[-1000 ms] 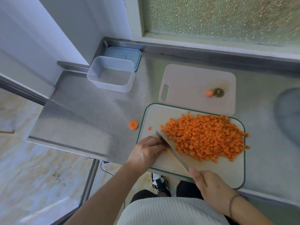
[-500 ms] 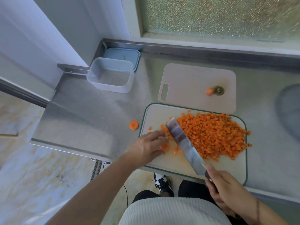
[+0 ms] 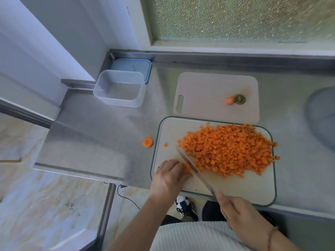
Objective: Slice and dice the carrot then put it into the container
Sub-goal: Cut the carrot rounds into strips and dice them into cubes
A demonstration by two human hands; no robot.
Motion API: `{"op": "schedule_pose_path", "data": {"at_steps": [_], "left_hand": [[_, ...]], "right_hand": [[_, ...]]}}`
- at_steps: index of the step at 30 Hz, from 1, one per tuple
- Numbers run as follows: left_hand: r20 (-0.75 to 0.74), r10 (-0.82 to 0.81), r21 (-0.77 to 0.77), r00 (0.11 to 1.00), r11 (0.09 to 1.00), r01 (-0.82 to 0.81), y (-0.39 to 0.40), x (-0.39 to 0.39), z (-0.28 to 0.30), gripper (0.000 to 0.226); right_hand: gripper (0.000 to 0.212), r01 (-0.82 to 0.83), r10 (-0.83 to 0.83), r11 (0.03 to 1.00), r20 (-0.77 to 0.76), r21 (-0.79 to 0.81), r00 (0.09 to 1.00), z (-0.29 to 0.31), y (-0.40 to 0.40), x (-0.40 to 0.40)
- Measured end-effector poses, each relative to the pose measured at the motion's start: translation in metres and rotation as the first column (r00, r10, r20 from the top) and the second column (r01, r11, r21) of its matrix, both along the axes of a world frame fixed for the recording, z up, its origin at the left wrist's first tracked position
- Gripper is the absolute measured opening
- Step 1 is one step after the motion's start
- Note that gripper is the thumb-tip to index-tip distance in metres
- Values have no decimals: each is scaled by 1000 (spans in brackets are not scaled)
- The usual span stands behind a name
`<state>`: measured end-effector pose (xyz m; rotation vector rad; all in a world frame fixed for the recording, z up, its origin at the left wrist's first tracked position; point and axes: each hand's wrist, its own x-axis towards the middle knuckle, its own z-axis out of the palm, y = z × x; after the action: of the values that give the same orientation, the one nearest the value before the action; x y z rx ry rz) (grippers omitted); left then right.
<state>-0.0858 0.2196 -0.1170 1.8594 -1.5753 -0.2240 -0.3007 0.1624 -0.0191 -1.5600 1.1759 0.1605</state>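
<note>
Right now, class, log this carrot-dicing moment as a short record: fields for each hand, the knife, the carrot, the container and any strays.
left hand: fingers curled over a small carrot piece on the green-rimmed cutting board
right hand: grips the knife handle
knife: blade down on the board, between the left hand and the pile
diced carrot: heap on the board
container: clear, holds no carrot, lid behind it
strays: one carrot round on the steel counter; carrot ends on the pink board

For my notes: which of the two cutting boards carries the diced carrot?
The near, green-rimmed board carries the diced carrot. The far pinkish board, with a handle slot, holds only two carrot ends.
</note>
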Motion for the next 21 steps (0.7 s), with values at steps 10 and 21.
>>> {"op": "schedule_pose_path", "data": {"at_steps": [10,21], "left_hand": [[19,-135,-112,991,984,137,1,5,2,14],[32,-100,-120,994,987,103,6,3,-2,11]], "right_hand": [[59,-168,156,981,-117,-99,981,1,1,15],[61,-130,127,987,-32,-98,991,-3,-4,14]]}}
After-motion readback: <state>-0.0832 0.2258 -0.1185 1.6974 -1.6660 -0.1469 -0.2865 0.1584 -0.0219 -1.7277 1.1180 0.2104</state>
